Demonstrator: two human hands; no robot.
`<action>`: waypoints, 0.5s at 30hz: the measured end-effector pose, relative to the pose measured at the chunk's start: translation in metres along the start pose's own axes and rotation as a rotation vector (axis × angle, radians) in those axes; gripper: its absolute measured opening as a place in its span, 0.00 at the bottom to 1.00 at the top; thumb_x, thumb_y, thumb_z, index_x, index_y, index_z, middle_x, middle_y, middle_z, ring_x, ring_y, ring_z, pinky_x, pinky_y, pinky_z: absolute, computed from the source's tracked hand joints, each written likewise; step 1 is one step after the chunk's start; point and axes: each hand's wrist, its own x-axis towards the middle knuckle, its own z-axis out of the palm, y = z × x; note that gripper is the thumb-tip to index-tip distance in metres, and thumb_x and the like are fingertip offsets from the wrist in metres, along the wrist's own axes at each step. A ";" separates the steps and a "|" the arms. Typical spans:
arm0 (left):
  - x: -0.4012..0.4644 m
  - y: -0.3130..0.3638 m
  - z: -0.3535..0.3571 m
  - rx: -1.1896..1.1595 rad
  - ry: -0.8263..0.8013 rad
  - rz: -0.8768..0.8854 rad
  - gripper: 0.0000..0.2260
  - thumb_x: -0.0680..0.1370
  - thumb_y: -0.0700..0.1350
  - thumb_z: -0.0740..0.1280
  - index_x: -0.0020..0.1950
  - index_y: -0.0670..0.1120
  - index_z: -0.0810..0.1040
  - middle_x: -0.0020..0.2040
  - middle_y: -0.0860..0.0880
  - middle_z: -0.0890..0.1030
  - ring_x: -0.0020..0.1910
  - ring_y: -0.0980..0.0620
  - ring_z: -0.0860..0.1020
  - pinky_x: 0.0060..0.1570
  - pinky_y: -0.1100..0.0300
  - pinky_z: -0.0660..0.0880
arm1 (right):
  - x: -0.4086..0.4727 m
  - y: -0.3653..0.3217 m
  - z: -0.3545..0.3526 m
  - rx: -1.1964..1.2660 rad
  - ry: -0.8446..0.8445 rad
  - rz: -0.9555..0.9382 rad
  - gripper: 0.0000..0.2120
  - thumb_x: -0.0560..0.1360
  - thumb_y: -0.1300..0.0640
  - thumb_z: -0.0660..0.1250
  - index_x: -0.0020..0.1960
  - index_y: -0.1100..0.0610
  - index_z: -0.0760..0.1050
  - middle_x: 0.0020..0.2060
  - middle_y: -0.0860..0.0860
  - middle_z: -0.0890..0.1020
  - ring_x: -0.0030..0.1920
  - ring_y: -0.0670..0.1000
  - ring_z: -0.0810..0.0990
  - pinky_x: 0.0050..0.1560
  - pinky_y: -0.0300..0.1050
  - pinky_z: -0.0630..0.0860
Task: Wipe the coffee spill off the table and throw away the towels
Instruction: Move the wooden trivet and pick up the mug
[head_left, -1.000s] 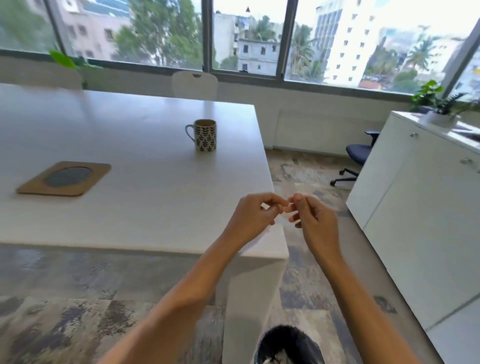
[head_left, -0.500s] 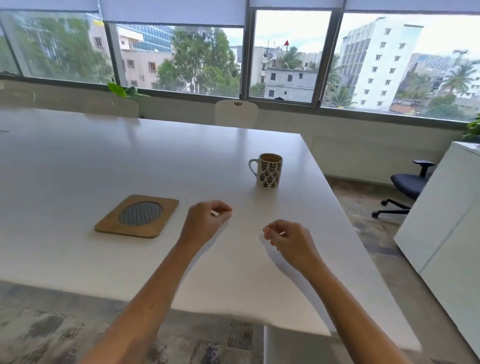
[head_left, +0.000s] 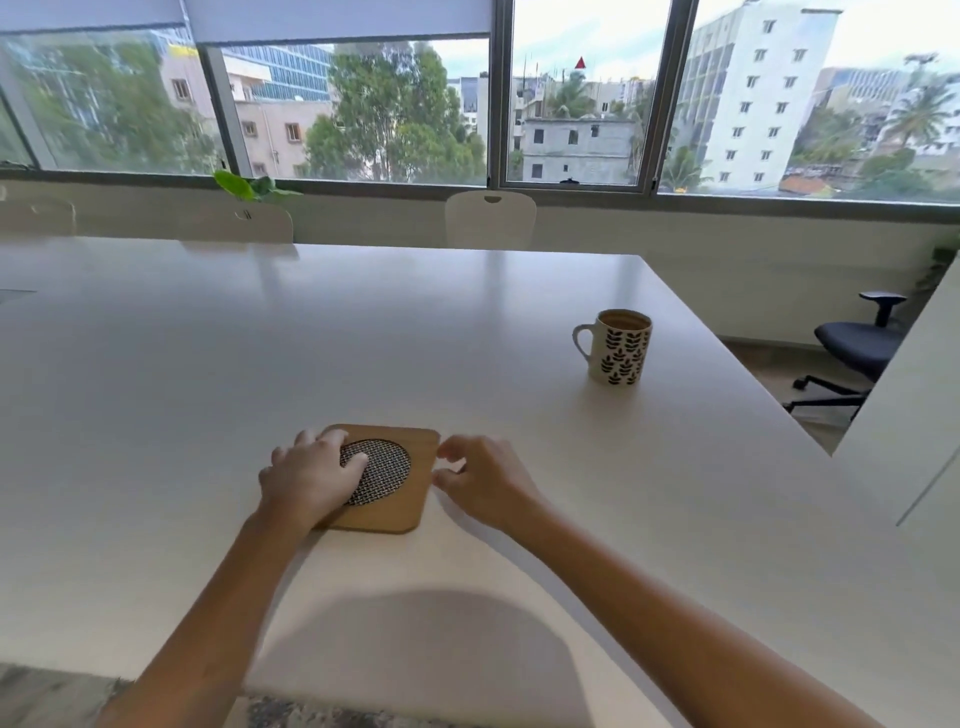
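Left hand (head_left: 311, 478) is laid flat on the wooden trivet (head_left: 382, 480), fingers relaxed, likely to shift it; right hand (head_left: 485, 480) at its 3 o'clock edge, fingers loosely curled, nothing held. No spill seen on tabletop (head_left: 260, 353).

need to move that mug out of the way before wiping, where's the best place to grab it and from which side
Take the mug by its handle, which juts toward the left, coming in from that side. It stands upright and looks nearly full of coffee, so keep it level. The right hand is likely the nearer one; the left hand rests on the wooden trivet.
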 end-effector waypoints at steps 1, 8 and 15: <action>0.001 -0.001 0.001 -0.007 0.002 0.010 0.23 0.78 0.58 0.58 0.71 0.52 0.66 0.69 0.43 0.69 0.66 0.39 0.66 0.63 0.47 0.66 | 0.004 -0.005 0.006 -0.002 -0.001 0.016 0.15 0.74 0.56 0.66 0.60 0.58 0.77 0.56 0.56 0.81 0.55 0.55 0.78 0.55 0.42 0.72; 0.006 0.000 0.002 0.019 -0.002 0.015 0.21 0.78 0.56 0.57 0.65 0.45 0.71 0.62 0.40 0.74 0.63 0.39 0.68 0.60 0.50 0.67 | 0.015 -0.019 0.023 0.087 0.036 0.125 0.13 0.71 0.59 0.65 0.55 0.57 0.79 0.53 0.54 0.82 0.55 0.53 0.78 0.54 0.40 0.72; 0.000 0.015 -0.003 -0.109 0.025 0.076 0.20 0.79 0.53 0.59 0.66 0.44 0.73 0.62 0.41 0.77 0.62 0.42 0.72 0.61 0.52 0.66 | 0.010 -0.007 0.009 0.199 0.109 0.166 0.11 0.71 0.58 0.67 0.53 0.55 0.80 0.52 0.51 0.83 0.55 0.50 0.78 0.57 0.39 0.72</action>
